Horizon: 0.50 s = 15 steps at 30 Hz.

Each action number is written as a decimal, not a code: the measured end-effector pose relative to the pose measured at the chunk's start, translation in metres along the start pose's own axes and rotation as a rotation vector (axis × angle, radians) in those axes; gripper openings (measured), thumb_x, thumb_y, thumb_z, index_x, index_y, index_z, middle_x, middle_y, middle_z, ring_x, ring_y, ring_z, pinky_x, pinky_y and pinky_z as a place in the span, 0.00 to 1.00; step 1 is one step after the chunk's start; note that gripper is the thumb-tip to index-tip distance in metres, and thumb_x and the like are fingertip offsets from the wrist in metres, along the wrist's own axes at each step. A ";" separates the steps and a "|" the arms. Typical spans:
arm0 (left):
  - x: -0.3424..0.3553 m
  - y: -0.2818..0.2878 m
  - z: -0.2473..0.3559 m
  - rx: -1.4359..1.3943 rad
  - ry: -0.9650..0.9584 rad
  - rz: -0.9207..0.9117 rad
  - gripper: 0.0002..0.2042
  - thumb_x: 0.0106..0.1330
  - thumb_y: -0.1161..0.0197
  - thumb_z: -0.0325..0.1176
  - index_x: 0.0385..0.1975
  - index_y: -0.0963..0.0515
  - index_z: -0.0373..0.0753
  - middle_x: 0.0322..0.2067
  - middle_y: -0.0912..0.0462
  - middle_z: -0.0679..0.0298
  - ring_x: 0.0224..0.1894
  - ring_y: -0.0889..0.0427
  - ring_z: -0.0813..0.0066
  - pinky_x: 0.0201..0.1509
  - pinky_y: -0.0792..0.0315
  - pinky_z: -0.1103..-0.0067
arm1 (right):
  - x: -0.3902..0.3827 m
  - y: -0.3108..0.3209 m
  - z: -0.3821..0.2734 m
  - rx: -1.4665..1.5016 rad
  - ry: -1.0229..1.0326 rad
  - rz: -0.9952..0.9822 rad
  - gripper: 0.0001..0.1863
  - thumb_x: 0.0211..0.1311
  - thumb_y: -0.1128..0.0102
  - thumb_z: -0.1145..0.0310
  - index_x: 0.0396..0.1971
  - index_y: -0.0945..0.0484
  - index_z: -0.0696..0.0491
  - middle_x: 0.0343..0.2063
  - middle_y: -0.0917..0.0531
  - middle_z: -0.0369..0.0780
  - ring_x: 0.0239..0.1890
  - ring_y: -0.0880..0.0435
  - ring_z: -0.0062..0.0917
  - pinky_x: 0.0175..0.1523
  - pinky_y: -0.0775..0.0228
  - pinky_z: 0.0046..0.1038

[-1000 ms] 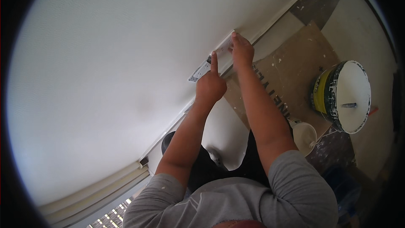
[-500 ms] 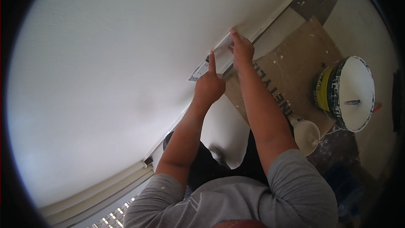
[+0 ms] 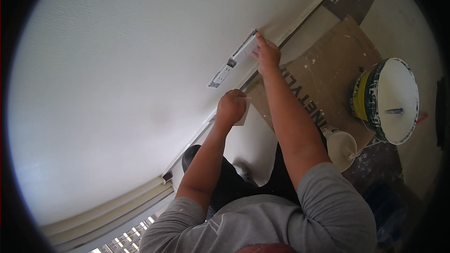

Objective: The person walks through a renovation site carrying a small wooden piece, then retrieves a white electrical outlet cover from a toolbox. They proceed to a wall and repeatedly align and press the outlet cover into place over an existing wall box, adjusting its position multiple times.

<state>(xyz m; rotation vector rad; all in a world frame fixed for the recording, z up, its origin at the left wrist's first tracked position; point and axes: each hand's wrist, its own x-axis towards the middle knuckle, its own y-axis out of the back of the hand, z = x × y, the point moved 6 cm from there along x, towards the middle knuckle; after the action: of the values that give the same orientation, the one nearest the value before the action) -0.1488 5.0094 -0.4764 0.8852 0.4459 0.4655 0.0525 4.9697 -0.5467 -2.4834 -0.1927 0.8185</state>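
Low on the white wall (image 3: 117, 56), a long electrical box holds power outlets (image 3: 221, 76) at its left part, with grey edges bare around them. My right hand (image 3: 268, 57) grips the right end of a white outlet plate (image 3: 245, 51), thumb at its top corner. A dark gap shows along the plate's upper edge, where it stands off the wall. Lower and to the left, my left hand (image 3: 231, 108) is closed, apart from the outlets. A flat pale piece (image 3: 242, 116) juts from under its fingers; its kind is unclear.
Paint-spotted brown cardboard (image 3: 328, 65) covers the floor on the right. On it stand a large bucket (image 3: 361, 96) of white paint or compound, a tool handle inside, and a smaller white bucket (image 3: 341, 150) near my right leg. Slatted blinds (image 3: 112, 211) hang lower left.
My left hand has drawn down from the outlets, its index finger no longer pressing there. The plate in my right hand now tilts off the wall, baring the gap and the box's grey edges.
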 end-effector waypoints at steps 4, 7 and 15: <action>0.011 0.004 0.003 -0.024 0.064 0.056 0.12 0.60 0.43 0.35 0.36 0.18 0.36 0.34 0.17 0.45 0.38 0.17 0.48 0.45 0.24 0.65 | 0.002 -0.003 0.006 0.023 0.000 -0.024 0.33 0.57 0.29 0.53 0.50 0.23 0.66 0.45 0.19 0.46 0.46 0.20 0.31 0.48 0.22 0.33; 0.020 0.013 0.016 0.090 0.102 0.125 0.14 0.63 0.41 0.40 0.35 0.17 0.35 0.32 0.17 0.46 0.37 0.17 0.49 0.43 0.24 0.65 | -0.001 -0.005 0.006 -0.010 0.019 -0.017 0.31 0.57 0.30 0.52 0.48 0.22 0.66 0.44 0.19 0.46 0.45 0.19 0.30 0.46 0.22 0.31; 0.049 0.027 0.053 0.239 0.081 0.193 0.22 0.65 0.43 0.43 0.56 0.26 0.36 0.45 0.16 0.52 0.47 0.17 0.53 0.51 0.24 0.65 | 0.001 -0.006 -0.003 -0.080 0.082 0.062 0.27 0.56 0.28 0.52 0.39 0.20 0.65 0.22 0.21 0.37 0.21 0.27 0.21 0.27 0.32 0.23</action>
<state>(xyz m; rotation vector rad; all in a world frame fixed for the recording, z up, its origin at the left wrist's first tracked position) -0.0852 5.0179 -0.4334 1.1495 0.5000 0.6354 0.0549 4.9742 -0.5423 -2.6038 -0.1217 0.7460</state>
